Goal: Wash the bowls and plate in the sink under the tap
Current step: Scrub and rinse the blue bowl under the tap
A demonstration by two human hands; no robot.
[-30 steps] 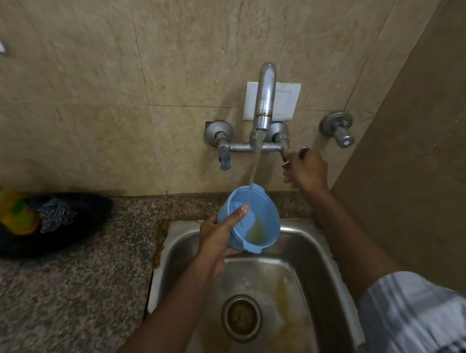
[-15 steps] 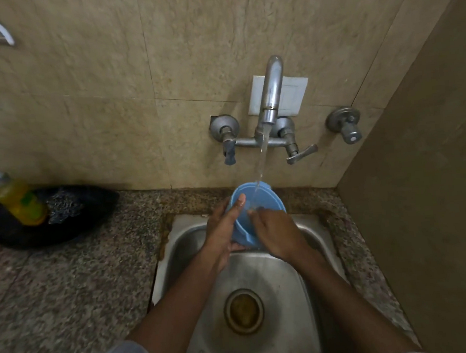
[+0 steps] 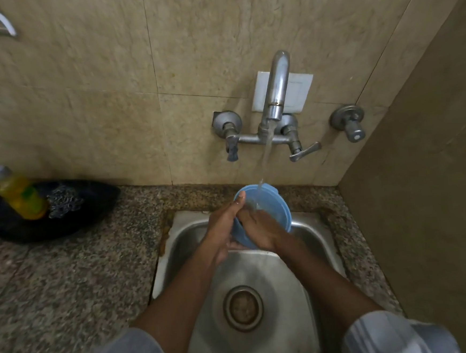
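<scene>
Beige stone-look wall tiles [image 3: 95,109] fill the upper half of the frame, and below them a speckled grey granite table [image 3: 67,286] spreads across the lower left. Set into the table at lower centre is a rectangular stainless steel sink [image 3: 309,242] with a round metal drain [image 3: 242,308] in its floor. Toward the left edge of the frame a flat black tray [image 3: 95,212] lies on the table, carrying a yellow liquid soap bottle [image 3: 18,193] and, just beside it, a wiry steel scrubber [image 3: 63,199]. On the wall right of centre, a curved chrome tap [image 3: 276,89] with two lever handles runs a thin stream of water [image 3: 265,157] down into a round light blue plastic bowl [image 3: 273,203], which is held tilted above the back edge of the sink. The left hand [image 3: 225,230] has its grip around the bowl's left rim, thumb lying along the edge. The right hand [image 3: 261,229] lies inside the bowl; its fingers are blurred by water, so whether that grip is clenched or released cannot be told.
</scene>
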